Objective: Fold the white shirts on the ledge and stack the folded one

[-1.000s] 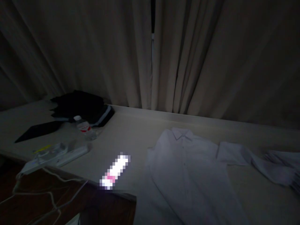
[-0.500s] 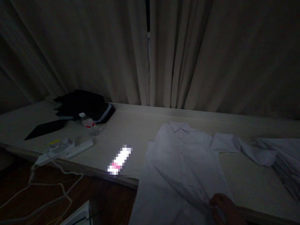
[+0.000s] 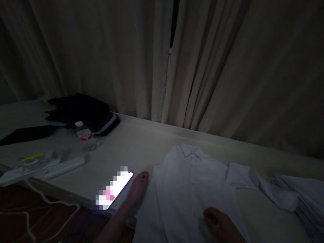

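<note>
A white button-up shirt (image 3: 188,192) lies front up on the pale table, its collar (image 3: 191,151) at the far end and one sleeve (image 3: 272,195) stretched out to the right. Over the lower front of the shirt is my right hand (image 3: 220,222), fingers loosely curled with a gap between them and no cloth visible in it. My left hand (image 3: 139,185) is at the table just left of the shirt, its fingers half bent and apart, nothing seen in them. Beside that hand a lit phone (image 3: 121,184) lies near the front edge, its screen partly pixelated.
Striped folded clothing (image 3: 302,192) lies at the right. To the left are a water bottle (image 3: 85,135), a pile of dark clothes (image 3: 81,109), a white power strip (image 3: 68,166) and a clear plastic item (image 3: 43,160). White cable (image 3: 54,202) hangs below the edge. Curtains (image 3: 141,60) stand behind.
My left hand has come into view beside the shirt. My right hand has moved left and no longer pinches the shirt cloth. The view has tilted and shifted.
</note>
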